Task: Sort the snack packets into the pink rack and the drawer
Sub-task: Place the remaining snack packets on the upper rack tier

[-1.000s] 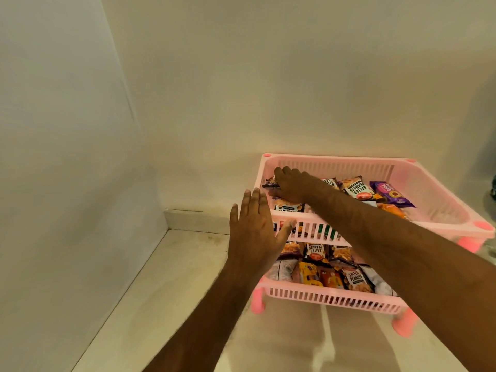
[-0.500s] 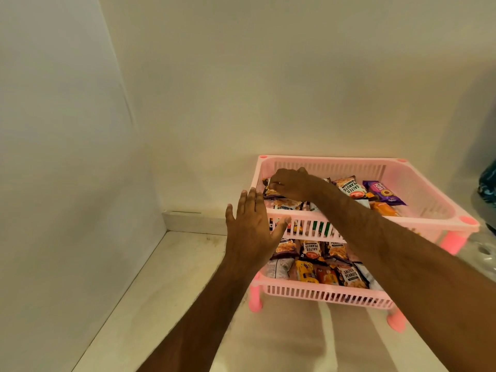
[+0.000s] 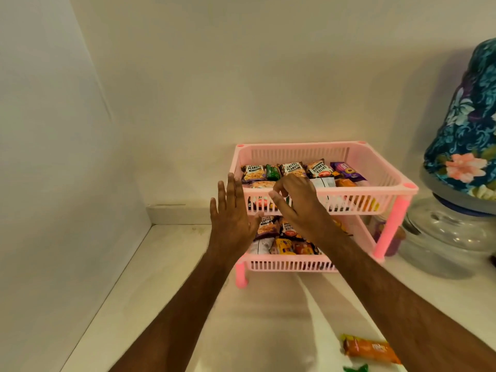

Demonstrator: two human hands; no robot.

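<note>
Hands raised side by side in front of pink rack (image 3: 316,196), both forearms extended up from bottom of frame.

Left hand (image 3: 232,214): flat and spread, fingers straight and pointing up, back of hand toward camera. Positioned at left front corner of rack, overlapping upper tier's corner; actual contact with plastic not determinable. Nothing held.

Right hand (image 3: 298,201): palm down, back of hand toward camera, fingers loosely curled, thumb and forefinger drawn toward each other above front wall of upper tier. Nothing visibly gripped; underside of fingers hidden, so contact with packets below not confirmable. Forearm angled diagonally from lower right, crossing in front of lower tier.

Rack: two slatted tiers on pink legs, standing on white counter (image 3: 161,291) against back wall.
- Upper tier: row of salted peanut packets (image 3: 292,169), green packet (image 3: 272,171) between two of them, purple packet (image 3: 346,170) at right end, further packets nearer front wall.
- Lower tier: more peanut and orange packets (image 3: 284,245), partly covered by both hands.

Loose items on counter near bottom right edge: orange packet (image 3: 371,350) lying flat, beside right forearm; green wrapper fragment (image 3: 355,368) just below it, cut off by frame.

Right of rack: clear glass vessel (image 3: 451,237) with floral cloth cover (image 3: 467,124) above it.

Drawer not in view.
</note>
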